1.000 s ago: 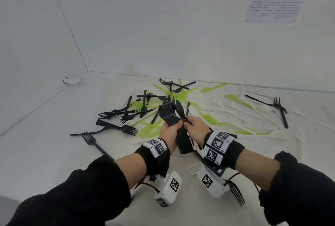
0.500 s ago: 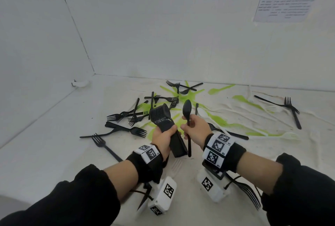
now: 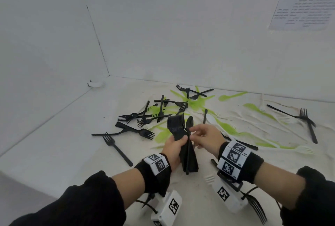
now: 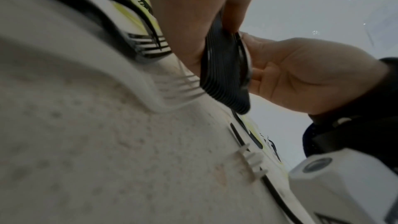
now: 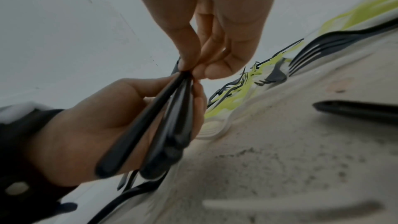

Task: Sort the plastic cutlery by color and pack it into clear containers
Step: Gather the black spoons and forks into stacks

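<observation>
Head view: we see the left hand [image 3: 174,150] wrapped round a bundle of black spoons [image 3: 178,135], bowls up; the right hand [image 3: 204,137] pinches a black spoon [image 3: 189,123] against the bundle.
Surface: white cloth-like surface [image 3: 63,144]; beyond the bundle, black forks [image 3: 143,117] lie over green cutlery [image 3: 197,102]; white walls meet in a corner.
Left wrist view: the bundle's ribbed handle ends [image 4: 226,74], glossy, sit between both hands.
Right wrist view: the right hand's fingertips [image 5: 187,64] nip slim black handles [image 5: 163,117] in the left palm; grainy surface.
</observation>
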